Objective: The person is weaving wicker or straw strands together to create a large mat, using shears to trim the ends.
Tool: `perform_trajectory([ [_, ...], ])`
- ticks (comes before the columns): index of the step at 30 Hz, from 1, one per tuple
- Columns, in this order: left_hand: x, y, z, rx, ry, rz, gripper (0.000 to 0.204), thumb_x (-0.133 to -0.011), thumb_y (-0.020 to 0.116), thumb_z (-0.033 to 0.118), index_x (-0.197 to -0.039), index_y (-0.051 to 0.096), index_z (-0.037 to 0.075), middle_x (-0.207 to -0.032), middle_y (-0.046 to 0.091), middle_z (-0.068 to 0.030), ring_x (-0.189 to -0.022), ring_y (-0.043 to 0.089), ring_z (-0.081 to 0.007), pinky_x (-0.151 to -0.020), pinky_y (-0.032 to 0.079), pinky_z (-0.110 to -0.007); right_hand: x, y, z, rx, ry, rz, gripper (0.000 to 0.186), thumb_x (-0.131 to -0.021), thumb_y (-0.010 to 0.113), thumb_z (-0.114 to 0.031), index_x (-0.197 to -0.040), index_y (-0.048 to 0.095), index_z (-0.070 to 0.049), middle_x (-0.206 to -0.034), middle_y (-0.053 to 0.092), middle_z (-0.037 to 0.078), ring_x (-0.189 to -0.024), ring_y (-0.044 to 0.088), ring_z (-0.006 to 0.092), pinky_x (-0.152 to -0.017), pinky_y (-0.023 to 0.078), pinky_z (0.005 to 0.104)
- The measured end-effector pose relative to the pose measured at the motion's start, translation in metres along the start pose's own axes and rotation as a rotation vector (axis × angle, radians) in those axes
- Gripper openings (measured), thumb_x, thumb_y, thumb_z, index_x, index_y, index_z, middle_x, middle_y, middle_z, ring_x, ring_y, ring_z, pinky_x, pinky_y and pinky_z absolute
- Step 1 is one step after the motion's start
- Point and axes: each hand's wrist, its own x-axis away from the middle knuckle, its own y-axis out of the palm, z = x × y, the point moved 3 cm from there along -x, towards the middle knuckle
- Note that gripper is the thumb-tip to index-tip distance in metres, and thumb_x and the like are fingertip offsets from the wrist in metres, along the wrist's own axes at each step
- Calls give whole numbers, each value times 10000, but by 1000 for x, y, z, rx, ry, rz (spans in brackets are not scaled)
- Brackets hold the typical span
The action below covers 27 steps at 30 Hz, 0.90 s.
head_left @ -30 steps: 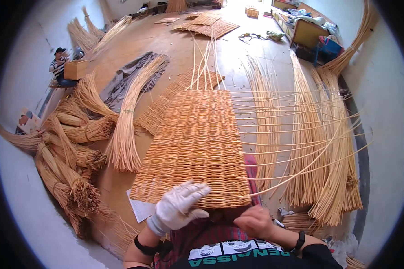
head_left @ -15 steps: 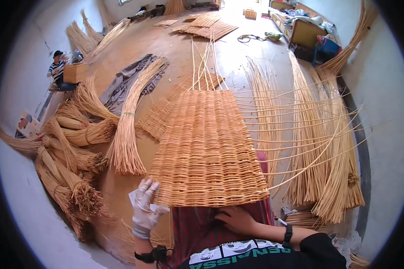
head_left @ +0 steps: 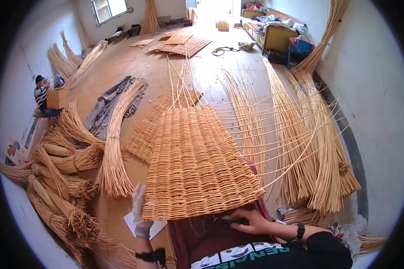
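Observation:
A tan wicker panel [head_left: 197, 166] lies tilted over my lap, its near edge toward me. Long loose rods [head_left: 296, 114] stick out from its right side, and several more from its far end. My gloved left hand [head_left: 140, 210] is against the panel's near left edge, fingers stretched upward along it; the thumb is hidden. Below the near right edge, my bare right hand [head_left: 251, 222] is closed around a small dark object [head_left: 234, 219], blurred and partly shaded. A dark red checked cloth [head_left: 188, 237] covers my lap.
Bundles of rods [head_left: 72, 197] pile up at left, and long bundles [head_left: 318, 161] lie at right. White paper [head_left: 155, 227] is beside my left wrist. More woven panels [head_left: 184, 45] lie farther off. A person [head_left: 42, 96] sits at far left.
The view has shifted, so the room appears lower and more to the left. My left fingers have straightened along the panel's edge. A dark object now shows in my right hand.

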Motion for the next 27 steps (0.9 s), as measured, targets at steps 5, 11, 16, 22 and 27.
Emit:
perform_trajectory([
  [5,-42,56,126,-645,701,-356,216,-868,703,221,-1036,810,137,-1117,778,-106,-1140,709,-292,-1066,516,-458,26,-67,-71,28,-142,613,130,-910,770,-74,-1013,698,-38,-817,680,51,-706,646,103,-629,500,265],
  [11,34,145,206,-408,1190,-699,310,-845,647,246,-1124,743,150,-1040,755,-7,-848,751,-150,-619,546,-286,9,-131,-89,219,-45,683,257,-934,751,-94,-1167,655,-40,-790,624,20,-672,577,113,-641,484,268],
  [16,84,207,218,-254,1158,-800,326,-822,661,252,-1128,690,145,-1030,692,27,-767,651,-146,-595,514,-320,60,-154,-33,123,185,524,526,-957,754,-139,-1416,510,-57,-792,569,16,-730,560,105,-661,473,294],
  [22,125,273,246,-99,1146,-1183,442,-834,713,290,-1237,660,115,-1113,664,-39,-951,636,-263,-806,534,-418,96,-189,-12,487,145,458,435,-951,759,-179,-1318,571,-40,-913,630,94,-768,633,221,-728,528,355],
  [27,63,250,211,27,1073,-1094,608,-822,787,341,-1334,644,47,-1363,633,-149,-1331,538,-369,-1118,435,-484,121,-177,8,744,-62,438,386,-992,705,-227,-1319,579,-66,-1007,668,183,-872,661,401,-769,541,479],
])
